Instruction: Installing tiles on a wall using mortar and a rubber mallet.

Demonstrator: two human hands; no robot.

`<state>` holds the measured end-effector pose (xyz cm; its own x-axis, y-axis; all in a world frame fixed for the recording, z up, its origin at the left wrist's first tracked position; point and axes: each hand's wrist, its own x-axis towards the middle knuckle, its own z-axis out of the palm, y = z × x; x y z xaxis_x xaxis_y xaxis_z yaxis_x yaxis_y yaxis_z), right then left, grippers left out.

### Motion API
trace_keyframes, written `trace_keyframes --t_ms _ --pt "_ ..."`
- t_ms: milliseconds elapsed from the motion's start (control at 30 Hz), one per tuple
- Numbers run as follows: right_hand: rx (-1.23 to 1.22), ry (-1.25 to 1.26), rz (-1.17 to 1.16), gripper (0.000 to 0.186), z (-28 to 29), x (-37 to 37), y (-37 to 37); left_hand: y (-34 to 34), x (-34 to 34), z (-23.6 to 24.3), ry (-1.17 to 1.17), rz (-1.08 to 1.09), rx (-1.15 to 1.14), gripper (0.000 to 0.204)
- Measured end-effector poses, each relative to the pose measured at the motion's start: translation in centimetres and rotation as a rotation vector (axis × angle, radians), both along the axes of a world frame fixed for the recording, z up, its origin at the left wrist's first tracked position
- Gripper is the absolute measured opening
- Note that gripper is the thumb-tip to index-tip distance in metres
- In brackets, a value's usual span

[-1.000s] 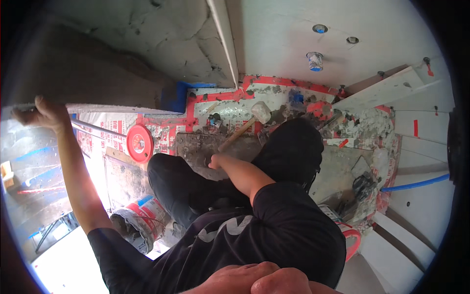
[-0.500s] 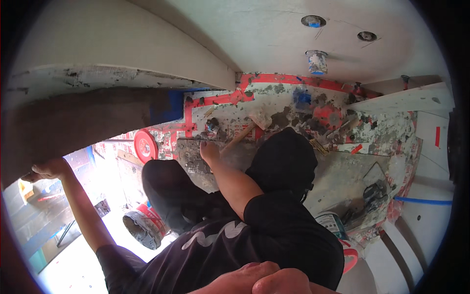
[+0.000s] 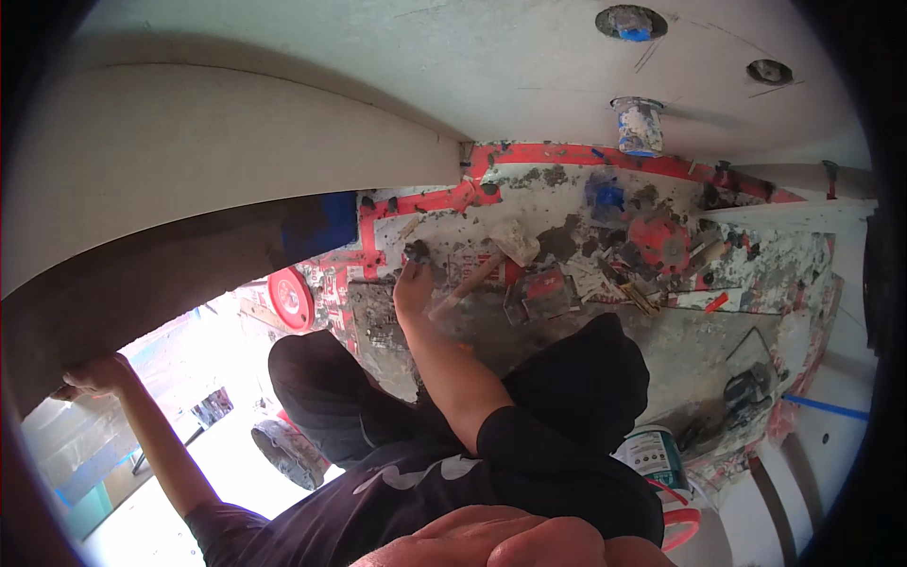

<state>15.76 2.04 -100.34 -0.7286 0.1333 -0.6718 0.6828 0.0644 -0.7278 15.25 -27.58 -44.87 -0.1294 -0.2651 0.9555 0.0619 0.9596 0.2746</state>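
My left hand (image 3: 94,376) is at the lower edge of a dark grey panel (image 3: 179,255), its fingers closed around that edge. Blue tape covers the panel's far right end. Over the floor, my right hand (image 3: 413,286) reaches forward with its fingers closed at a small dark, lumpy object (image 3: 416,249) that I cannot identify. Just right of this hand lies a mallet with a whitish head (image 3: 514,243) and a wooden handle (image 3: 468,286). A red round lid (image 3: 290,299) rests to the left of the hand.
A dirty, mortar-spattered floor covering (image 3: 567,326) bears red tape and scattered tools. A capped pipe (image 3: 640,127) juts from the pale wall (image 3: 529,71). One bucket (image 3: 654,458) stands by my right side; a mortar-crusted bucket (image 3: 288,454) sits left of my knees.
My right hand has moved forward to the small dark object. My left hand stays at the panel edge. The view has shifted, and my right knee now uncovers a dark-and-red square object on the floor.
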Motion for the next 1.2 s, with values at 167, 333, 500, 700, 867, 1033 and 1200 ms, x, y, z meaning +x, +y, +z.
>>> trace_keyframes --t_ms 167,333,500,700,867,1033,1200 --pt "0.087 -0.053 -0.107 0.035 0.2 -0.2 -0.1 5.1 -3.3 -0.6 -0.035 0.062 0.040 0.072" --pt "0.345 -0.048 0.037 0.029 0.7 0.7 4.6 6.9 -4.0 -2.4 0.018 0.168 0.050 0.071" --pt "0.067 -0.392 -0.426 0.022 -1.7 1.4 6.4 6.7 -3.9 -2.4 0.016 0.249 0.078 0.075" --pt "0.341 -0.341 -0.152 0.046 -1.9 -0.5 8.0 5.3 -2.5 -1.3 0.032 0.242 0.018 0.076" --pt "0.482 -0.181 -0.029 0.044 -1.9 -3.6 8.1 8.1 -5.5 -3.4 0.039 0.053 0.117 0.080" --pt "-0.176 -0.101 -0.121 0.027 1.7 -11.1 11.1 6.6 -5.0 -3.5 0.237 -0.114 0.154 0.068" --pt "-0.703 -0.514 -0.102 0.016 13.2 -13.0 16.0 4.8 -2.2 -2.8 0.135 -0.101 -0.109 0.080"
